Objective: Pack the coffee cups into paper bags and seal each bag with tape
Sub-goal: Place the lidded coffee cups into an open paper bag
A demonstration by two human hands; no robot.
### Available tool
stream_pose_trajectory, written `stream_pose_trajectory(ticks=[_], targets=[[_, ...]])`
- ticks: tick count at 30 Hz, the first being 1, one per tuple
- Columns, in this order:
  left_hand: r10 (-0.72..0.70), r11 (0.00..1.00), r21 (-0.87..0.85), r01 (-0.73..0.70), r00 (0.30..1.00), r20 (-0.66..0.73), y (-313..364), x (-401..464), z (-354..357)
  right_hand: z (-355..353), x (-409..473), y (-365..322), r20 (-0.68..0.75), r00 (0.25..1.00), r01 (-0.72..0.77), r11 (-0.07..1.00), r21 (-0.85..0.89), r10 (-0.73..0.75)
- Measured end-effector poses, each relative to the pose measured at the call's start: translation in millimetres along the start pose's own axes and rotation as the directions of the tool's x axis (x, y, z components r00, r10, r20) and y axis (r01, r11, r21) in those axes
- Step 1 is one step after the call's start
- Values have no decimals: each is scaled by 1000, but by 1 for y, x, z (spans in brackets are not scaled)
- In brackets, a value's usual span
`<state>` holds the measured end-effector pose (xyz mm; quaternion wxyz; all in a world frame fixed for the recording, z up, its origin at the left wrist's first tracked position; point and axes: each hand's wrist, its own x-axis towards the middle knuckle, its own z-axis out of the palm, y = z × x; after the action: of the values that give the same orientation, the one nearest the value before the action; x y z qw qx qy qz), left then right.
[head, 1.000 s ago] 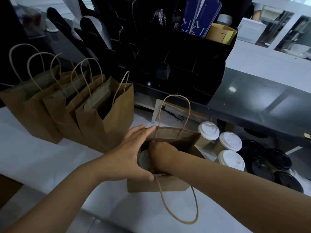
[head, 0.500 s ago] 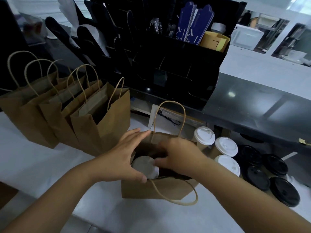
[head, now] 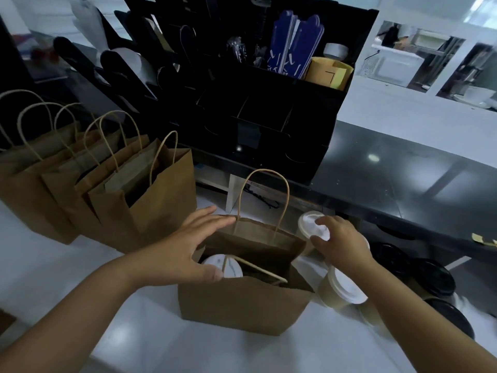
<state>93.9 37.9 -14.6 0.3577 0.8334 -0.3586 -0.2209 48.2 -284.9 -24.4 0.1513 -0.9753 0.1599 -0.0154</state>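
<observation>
An open paper bag (head: 244, 305) stands on a white counter (head: 67, 278), one lidded cup (head: 224, 268) inside. The left hand (head: 185, 250), fingers straight, holds the bag's mouth open. At 3 o'clock, the right hand (head: 340, 239) grips another cup's lid (head: 312, 224).

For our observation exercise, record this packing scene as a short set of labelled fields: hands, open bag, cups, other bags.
left hand: fingers straight, resting on the open bag's rim, holding it open
right hand: fingers curled over the lid of a white-lidded cup beside the bag
open bag: upright on the white counter, one white-lidded cup inside, no tape visible
cups outside: another white-lidded cup right of the bag; black-lidded cups farther right
other bags: row of brown handled bags standing at left
</observation>
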Motion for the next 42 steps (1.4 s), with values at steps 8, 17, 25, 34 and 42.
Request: stream_pose_trajectory(ticks=[8,17,25,34,42], targets=[[-56,974,-227,-7,961,-272,13,9,6,8,37,12,178,984,25,962,-272,25],[68,993,114,-22,903,-424,29,12,7,15,51,14,220,976,59,962,-266,1],[-30,966,247,81,979,-203,35,13,4,9,36,7,203,977,81,995,-60,-67],[-38,940,340,32,999,12,35,17,-8,-59,0,-17,26,996,82,994,75,-84],[-81,952,303,54,994,77,29,19,-8,-143,-49,-59,-97,987,140,977,158,-126]])
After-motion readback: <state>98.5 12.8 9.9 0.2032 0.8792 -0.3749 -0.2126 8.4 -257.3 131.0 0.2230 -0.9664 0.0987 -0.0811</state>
